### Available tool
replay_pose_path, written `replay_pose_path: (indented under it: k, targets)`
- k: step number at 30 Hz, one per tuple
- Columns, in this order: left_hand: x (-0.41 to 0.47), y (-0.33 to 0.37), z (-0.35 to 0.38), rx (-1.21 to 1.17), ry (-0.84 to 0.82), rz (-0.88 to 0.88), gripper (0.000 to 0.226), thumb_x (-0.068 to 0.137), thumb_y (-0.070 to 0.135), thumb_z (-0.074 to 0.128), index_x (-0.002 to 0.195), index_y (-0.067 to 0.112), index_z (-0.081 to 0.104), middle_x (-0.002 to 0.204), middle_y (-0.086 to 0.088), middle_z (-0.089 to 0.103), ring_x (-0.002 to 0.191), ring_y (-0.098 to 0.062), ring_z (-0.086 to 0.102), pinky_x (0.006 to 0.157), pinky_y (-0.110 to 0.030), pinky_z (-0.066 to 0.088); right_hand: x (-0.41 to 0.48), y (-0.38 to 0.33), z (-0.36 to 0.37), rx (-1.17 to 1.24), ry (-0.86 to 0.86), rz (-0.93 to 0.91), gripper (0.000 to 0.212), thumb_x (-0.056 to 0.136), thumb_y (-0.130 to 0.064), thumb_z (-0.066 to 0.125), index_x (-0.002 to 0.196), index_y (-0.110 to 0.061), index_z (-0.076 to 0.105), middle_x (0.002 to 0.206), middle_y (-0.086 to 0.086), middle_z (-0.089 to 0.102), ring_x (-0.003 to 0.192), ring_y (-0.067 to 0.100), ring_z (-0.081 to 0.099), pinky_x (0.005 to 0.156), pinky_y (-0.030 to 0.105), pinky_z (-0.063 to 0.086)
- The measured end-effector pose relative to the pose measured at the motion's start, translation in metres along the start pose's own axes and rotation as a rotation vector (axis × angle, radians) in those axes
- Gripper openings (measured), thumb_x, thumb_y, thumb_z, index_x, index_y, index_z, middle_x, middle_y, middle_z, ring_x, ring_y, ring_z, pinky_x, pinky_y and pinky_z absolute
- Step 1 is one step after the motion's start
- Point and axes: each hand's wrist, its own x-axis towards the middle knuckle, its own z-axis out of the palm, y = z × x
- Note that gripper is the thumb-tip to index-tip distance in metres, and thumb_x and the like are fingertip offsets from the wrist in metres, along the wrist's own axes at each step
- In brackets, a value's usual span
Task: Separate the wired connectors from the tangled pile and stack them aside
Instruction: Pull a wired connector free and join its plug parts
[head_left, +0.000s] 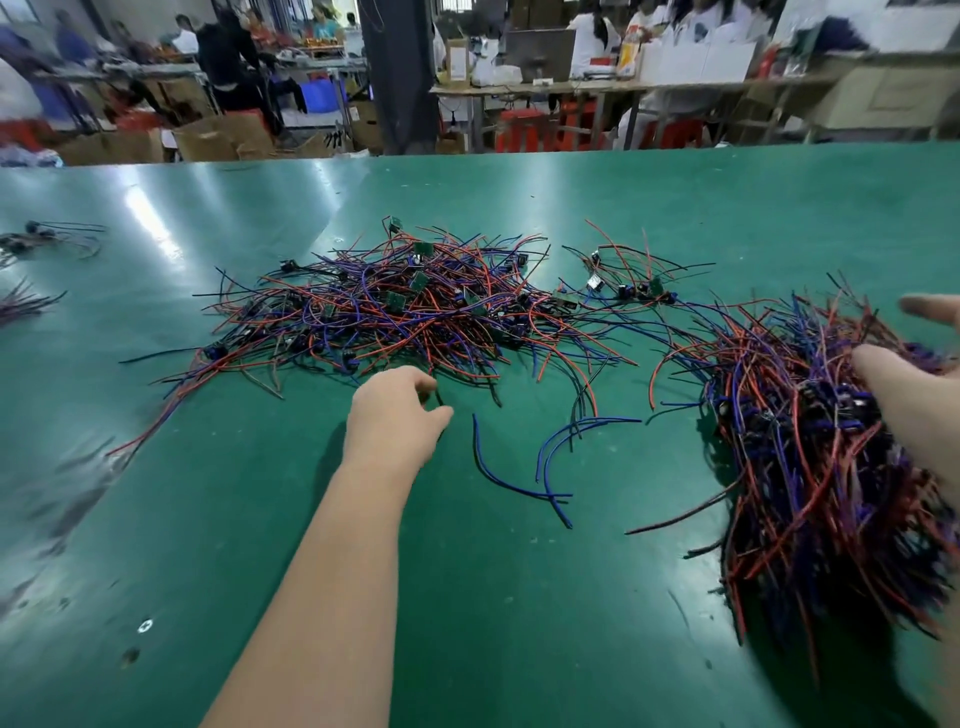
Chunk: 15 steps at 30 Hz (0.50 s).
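Left hand (395, 410) pinches a black wire (440, 399) at the tangled pile's (395, 306) six o'clock. Right hand's (914, 410) fingers (930, 306) lie straight, resting on the three-o'clock stack (821, 457).

Bright, even overhead light filled the workshop. It struck the glossy green table mat (208, 519) as 1 long white streak of glare at far left, with fainter sheens fanning toward the middle. Shadows were soft: a dim patch lay just left of the left hand (395, 410), a darker one beneath the thick bundle of red, blue and black wires (805, 467). The sprawling tangled pile of red, blue and black wires (395, 306) was sharp, as was the thin black wire (439, 397) at the left fingertips. Motion blur smeared the bundle, the right hand (924, 410) and the left margin. Background workers were soft, and the table's far edge bent with wide-angle distortion.
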Motion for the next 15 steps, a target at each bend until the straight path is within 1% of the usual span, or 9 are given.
replay_pose_path:
  k: [1, 2, 3, 5, 6, 8, 9, 12, 15]
  targets:
    - [0.0, 0.001, 0.002, -0.036, 0.029, 0.003, 0.03, 0.082, 0.026, 0.073, 0.11, 0.019, 0.067, 0.095, 0.003, 0.064, 0.095, -0.018, 0.059, 0.083, -0.026, 0.045, -0.006, -0.006, 0.001, -0.035, 0.041, -0.035, 0.053, 0.059, -0.056, 0.05, 0.113, -0.057, 0.048, 0.139, 0.005, 0.047, 0.129, 0.029, 0.044, 0.107, 0.05, 0.037]
    - [0.0, 0.001, 0.003, -0.055, 0.047, -0.001, 0.028, 0.082, 0.025, 0.074, 0.108, 0.016, 0.067, 0.089, 0.004, 0.063, 0.089, -0.018, 0.06, 0.079, -0.026, 0.045, -0.015, -0.017, 0.005, -0.057, 0.069, -0.08, 0.042, 0.061, -0.058, 0.05, 0.103, -0.063, 0.049, 0.136, 0.003, 0.048, 0.126, 0.029, 0.045, 0.106, 0.049, 0.037]
    - [0.0, 0.002, 0.003, -0.054, 0.055, -0.013, 0.027, 0.083, 0.025, 0.074, 0.107, 0.015, 0.067, 0.087, 0.004, 0.064, 0.086, -0.018, 0.061, 0.078, -0.026, 0.046, -0.026, -0.029, 0.009, -0.042, 0.093, -0.116, 0.033, 0.065, -0.057, 0.052, 0.097, -0.065, 0.049, 0.132, 0.003, 0.051, 0.122, 0.029, 0.047, 0.106, 0.049, 0.038]
    - [0.001, 0.004, 0.003, -0.016, 0.056, -0.055, 0.025, 0.085, 0.026, 0.072, 0.107, 0.016, 0.067, 0.091, 0.0, 0.069, 0.087, -0.022, 0.064, 0.078, -0.032, 0.052, -0.045, -0.048, 0.017, 0.023, 0.126, -0.209, 0.027, 0.074, -0.048, 0.058, 0.1, -0.056, 0.055, 0.122, 0.008, 0.054, 0.116, 0.028, 0.048, 0.105, 0.046, 0.038]
    - [0.001, 0.004, 0.002, 0.018, 0.054, -0.081, 0.024, 0.086, 0.027, 0.07, 0.108, 0.018, 0.066, 0.095, -0.002, 0.07, 0.089, -0.024, 0.064, 0.076, -0.034, 0.053, -0.051, -0.053, 0.02, 0.042, 0.125, -0.265, 0.027, 0.079, -0.041, 0.061, 0.104, -0.049, 0.058, 0.12, 0.009, 0.054, 0.116, 0.025, 0.047, 0.104, 0.04, 0.037]
    - [0.001, 0.005, 0.0, 0.104, 0.047, -0.109, 0.022, 0.088, 0.031, 0.067, 0.108, 0.023, 0.065, 0.098, -0.001, 0.069, 0.088, -0.024, 0.063, 0.069, -0.033, 0.05, -0.055, -0.056, 0.026, 0.07, 0.116, -0.32, 0.025, 0.083, -0.029, 0.064, 0.106, -0.039, 0.063, 0.12, 0.006, 0.052, 0.116, 0.017, 0.045, 0.099, 0.028, 0.032]
    - [0.001, 0.004, -0.001, 0.141, 0.047, -0.112, 0.02, 0.088, 0.03, 0.065, 0.107, 0.023, 0.065, 0.097, 0.0, 0.068, 0.085, -0.024, 0.062, 0.065, -0.031, 0.047, -0.055, -0.057, 0.028, 0.079, 0.111, -0.318, 0.024, 0.084, -0.025, 0.065, 0.105, -0.036, 0.064, 0.121, 0.004, 0.051, 0.115, 0.014, 0.045, 0.097, 0.025, 0.03]
    - [-0.001, 0.001, -0.002, 0.202, 0.066, -0.149, 0.018, 0.085, 0.024, 0.058, 0.1, 0.018, 0.065, 0.081, 0.0, 0.059, 0.069, -0.022, 0.054, 0.056, -0.027, 0.038, -0.057, -0.06, 0.03, 0.094, 0.069, -0.301, 0.025, 0.084, -0.021, 0.065, 0.107, -0.031, 0.067, 0.122, 0.001, 0.049, 0.111, 0.01, 0.046, 0.097, 0.027, 0.032]
    - [-0.002, 0.002, -0.001, 0.203, 0.099, -0.18, 0.024, 0.085, 0.038, 0.061, 0.094, 0.016, 0.064, 0.077, 0.0, 0.058, 0.068, -0.024, 0.053, 0.056, -0.028, 0.038, -0.058, -0.061, 0.031, 0.089, 0.077, -0.3, 0.024, 0.084, -0.019, 0.065, 0.105, -0.03, 0.068, 0.115, -0.002, 0.05, 0.103, 0.008, 0.047, 0.093, 0.028, 0.035]
